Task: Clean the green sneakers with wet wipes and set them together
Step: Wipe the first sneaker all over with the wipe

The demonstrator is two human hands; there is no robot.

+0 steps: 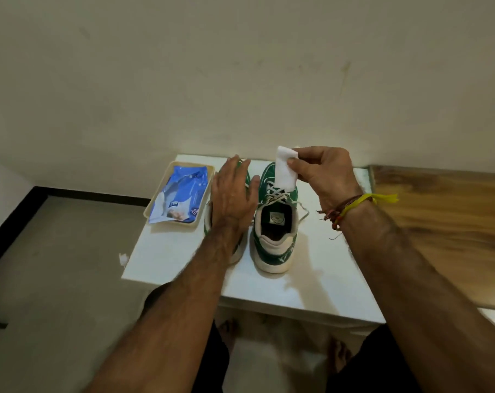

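Two green sneakers with white soles and laces stand side by side on a small white table, heels toward me. My left hand lies flat with straight fingers over the left sneaker, hiding most of it. The right sneaker is in full view. Above its toe, my right hand pinches a folded white wet wipe between thumb and fingers.
A cream tray holding a blue wet wipes pack sits at the table's left rear corner. A wall stands right behind the table. A wooden surface adjoins on the right. Grey floor lies to the left; my bare feet are under the table.
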